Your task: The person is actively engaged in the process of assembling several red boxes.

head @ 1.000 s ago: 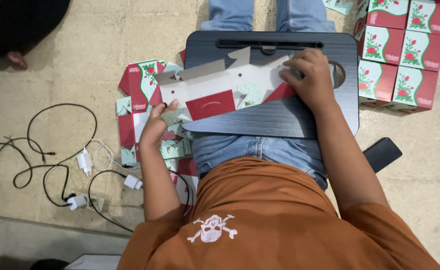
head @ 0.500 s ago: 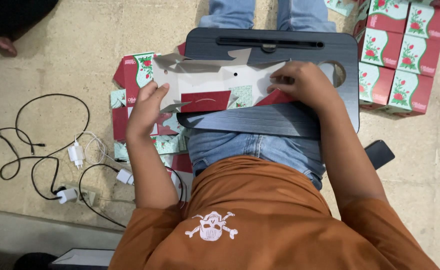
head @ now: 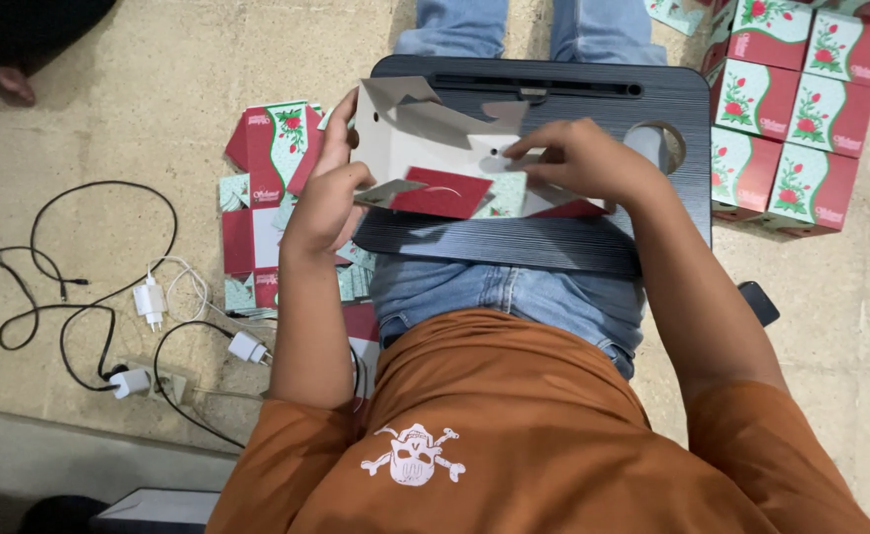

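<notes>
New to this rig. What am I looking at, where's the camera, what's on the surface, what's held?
No machine here: a person works with bare hands. The single camera sits on their head, looking down, so you see their orange shirt and lap. A black lap tray rests across their jeans. On it, the left hand and right hand both hold a partly folded cardboard box blank, grey inside, red and green printed outside. Flat blanks lie on the floor at left, beside chargers and cables. Finished boxes are stacked at right.

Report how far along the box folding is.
Done: folded boxes stacked on the floor at the person's right. In hand: left hand and right hand bend one flat carton on the black lap tray. Left: flat cartons piled on the left.
</notes>
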